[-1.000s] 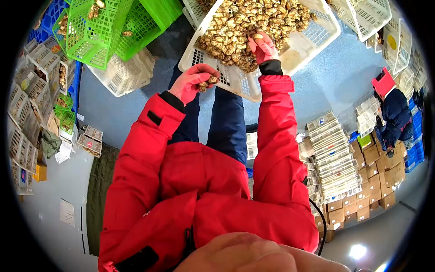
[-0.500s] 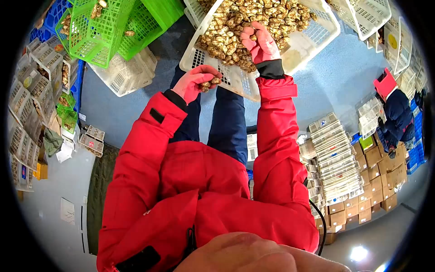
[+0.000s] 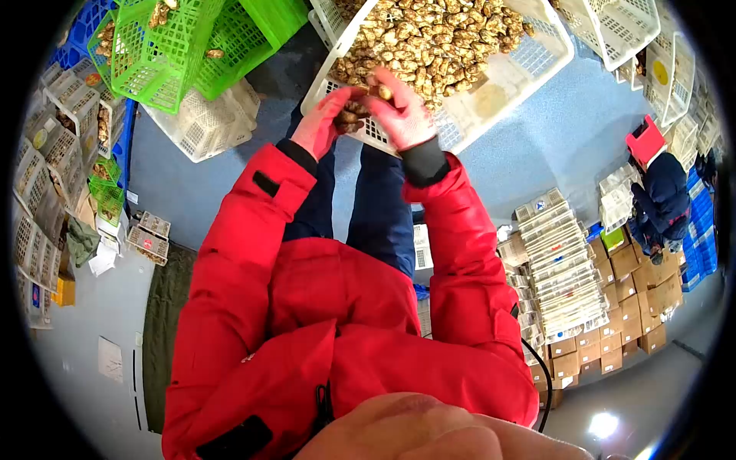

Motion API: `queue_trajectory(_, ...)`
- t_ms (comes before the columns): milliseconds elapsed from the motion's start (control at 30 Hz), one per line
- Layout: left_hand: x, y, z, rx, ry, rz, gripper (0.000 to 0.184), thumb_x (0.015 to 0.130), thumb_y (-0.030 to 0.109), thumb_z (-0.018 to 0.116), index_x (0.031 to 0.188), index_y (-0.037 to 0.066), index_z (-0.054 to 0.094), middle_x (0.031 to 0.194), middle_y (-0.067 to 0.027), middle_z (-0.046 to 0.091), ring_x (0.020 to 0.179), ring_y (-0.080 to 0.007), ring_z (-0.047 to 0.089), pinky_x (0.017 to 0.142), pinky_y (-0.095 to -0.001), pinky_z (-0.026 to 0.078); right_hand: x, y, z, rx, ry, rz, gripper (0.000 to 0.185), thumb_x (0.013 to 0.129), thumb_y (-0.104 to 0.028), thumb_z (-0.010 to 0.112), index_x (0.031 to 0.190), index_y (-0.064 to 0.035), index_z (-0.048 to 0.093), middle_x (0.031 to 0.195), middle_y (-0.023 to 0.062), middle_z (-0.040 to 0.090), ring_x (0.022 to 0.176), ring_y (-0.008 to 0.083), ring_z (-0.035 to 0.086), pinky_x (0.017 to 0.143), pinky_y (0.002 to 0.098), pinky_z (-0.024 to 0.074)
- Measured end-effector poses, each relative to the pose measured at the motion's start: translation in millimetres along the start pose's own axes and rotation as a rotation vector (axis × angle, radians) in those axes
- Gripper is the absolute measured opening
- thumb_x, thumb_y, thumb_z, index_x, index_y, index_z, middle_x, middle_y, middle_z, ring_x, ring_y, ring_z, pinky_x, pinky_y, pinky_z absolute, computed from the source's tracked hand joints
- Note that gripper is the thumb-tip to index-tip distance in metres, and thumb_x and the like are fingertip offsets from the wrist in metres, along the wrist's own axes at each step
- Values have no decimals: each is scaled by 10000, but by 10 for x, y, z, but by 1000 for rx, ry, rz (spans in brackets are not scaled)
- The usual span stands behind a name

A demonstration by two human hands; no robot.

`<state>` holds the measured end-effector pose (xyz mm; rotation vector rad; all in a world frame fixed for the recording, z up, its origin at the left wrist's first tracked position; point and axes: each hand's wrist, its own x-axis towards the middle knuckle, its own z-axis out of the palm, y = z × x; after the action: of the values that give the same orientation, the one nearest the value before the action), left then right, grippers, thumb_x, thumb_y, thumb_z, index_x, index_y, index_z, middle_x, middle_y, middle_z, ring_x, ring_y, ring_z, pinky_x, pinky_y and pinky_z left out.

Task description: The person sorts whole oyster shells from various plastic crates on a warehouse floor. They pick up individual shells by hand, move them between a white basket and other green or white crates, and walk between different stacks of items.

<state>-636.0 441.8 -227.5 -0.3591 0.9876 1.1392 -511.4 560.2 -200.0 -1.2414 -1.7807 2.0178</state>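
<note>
A white slatted crate [image 3: 529,84] at the top centre holds a large heap of small, brown-and-tan bulbs [image 3: 441,42]; their exact kind is unclear. My left hand [image 3: 318,126] is closed around several dark brown bulbs [image 3: 351,116] just over the crate's near edge. Beside it, almost touching, my right hand [image 3: 402,115] pinches one paler bulb [image 3: 383,92] between thumb and fingers. Part of the left fingers is hidden behind the held bulbs and the right hand.
Green crates [image 3: 165,54] stand at the upper left, above an upturned white crate [image 3: 203,123]. More white crates [image 3: 613,31] are at the upper right. Stacked flat crates [image 3: 563,268] and cardboard boxes [image 3: 632,307] line the right side, near another person [image 3: 663,199] in dark clothing.
My right hand has moved left and down from over the heap to beside my left hand, with a bulb in its fingers. My left hand has risen slightly, still holding bulbs.
</note>
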Motion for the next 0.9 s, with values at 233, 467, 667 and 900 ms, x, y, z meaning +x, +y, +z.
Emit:
queue_trajectory(233,52,133,96,-34,-4,-45,455,881,505,420,970,78,549,984,-92,603,858,-165,597,694,-277,492,366,244,-331,-532,244,-182,254,797,-164,542,1021,-53,591,967,155,607,916,320,553,799,393,442)
queue_trajectory(467,22,161,105,12,11,-51,471,867,518,436,900,62,549,953,-114,617,810,-189,607,657,-281,495,1031,1035,-499,-1435,-4,198,296,794,-354,577,1032,-178,568,911,100,622,847,272,614,692,418,489)
queue_trajectory(667,75,197,174,12,-11,-43,519,873,544,393,892,54,565,940,-122,617,773,-183,597,647,-276,491,457,869,-577,-684,100,225,446,749,-295,627,1132,-82,550,992,195,598,907,296,586,781,368,464)
queue_trajectory(900,95,218,449,188,113,-13,550,859,585,390,995,87,581,849,-44,614,684,-113,569,603,-245,482,112,-375,-164,-171,-181,-213,381,759,-162,618,1123,-65,563,1056,161,568,894,279,562,799,359,453)
